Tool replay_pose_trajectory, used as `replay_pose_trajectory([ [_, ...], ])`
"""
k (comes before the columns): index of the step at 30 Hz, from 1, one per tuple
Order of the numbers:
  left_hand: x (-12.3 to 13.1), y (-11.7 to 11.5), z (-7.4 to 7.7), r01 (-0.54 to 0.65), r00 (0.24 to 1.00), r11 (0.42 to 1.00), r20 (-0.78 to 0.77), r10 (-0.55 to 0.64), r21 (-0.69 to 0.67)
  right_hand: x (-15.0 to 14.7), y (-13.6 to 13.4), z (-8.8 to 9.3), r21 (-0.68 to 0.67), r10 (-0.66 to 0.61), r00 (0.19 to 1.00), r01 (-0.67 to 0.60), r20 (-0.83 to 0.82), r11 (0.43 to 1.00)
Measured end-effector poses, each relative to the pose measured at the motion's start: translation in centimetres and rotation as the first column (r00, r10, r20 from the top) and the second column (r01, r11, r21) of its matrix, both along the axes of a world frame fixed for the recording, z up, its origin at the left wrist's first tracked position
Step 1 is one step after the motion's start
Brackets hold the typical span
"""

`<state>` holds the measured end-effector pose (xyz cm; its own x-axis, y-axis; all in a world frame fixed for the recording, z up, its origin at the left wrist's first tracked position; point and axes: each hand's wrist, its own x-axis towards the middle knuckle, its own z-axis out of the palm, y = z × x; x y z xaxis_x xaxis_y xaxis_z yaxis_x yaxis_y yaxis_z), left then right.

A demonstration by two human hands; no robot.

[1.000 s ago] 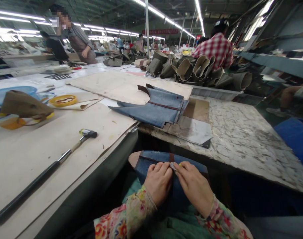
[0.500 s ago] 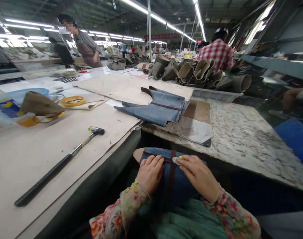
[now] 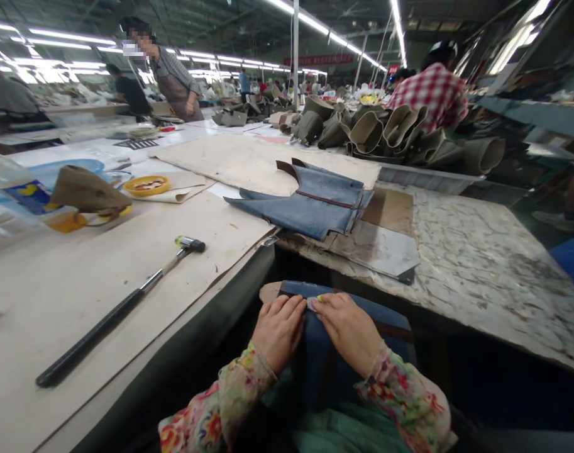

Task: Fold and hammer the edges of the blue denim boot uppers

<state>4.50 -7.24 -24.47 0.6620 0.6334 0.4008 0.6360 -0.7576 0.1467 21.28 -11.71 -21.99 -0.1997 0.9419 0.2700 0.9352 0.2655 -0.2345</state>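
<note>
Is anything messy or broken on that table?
Yes, the grey worktop on the right looks cracked, stained and worn. A curled leather scrap lies on the yellow lid. The hammer just lies flat.

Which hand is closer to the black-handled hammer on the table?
Left. The left hand lies nearer the black-handled hammer; the right hand lies farther away.

Open board is seen left of the hammer (image 3: 126, 306). Ahead, the way is blocked by the stacked denim pieces (image 3: 310, 204) at the table edge (image 3: 456, 302); further back, rolled leather (image 3: 400, 135) is piled across.
</note>
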Motion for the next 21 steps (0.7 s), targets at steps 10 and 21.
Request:
replay_pose_trajectory([
  [10, -3.2, 1.7, -0.2, -0.165, 0.986, 0.986, -0.007, 0.165, 0.0, -4.1, 3.8, 0.6, 0.001, 0.059, 0.998, -0.059, 0.03, 0.998],
  [21, -3.2, 1.3, 0.1, -0.178, 0.982, 0.984, -0.062, 0.177, -0.009, 1.1, -1.6, 0.1, 0.021, 0.05, 0.989, -0.053, 0.137, 0.998],
])
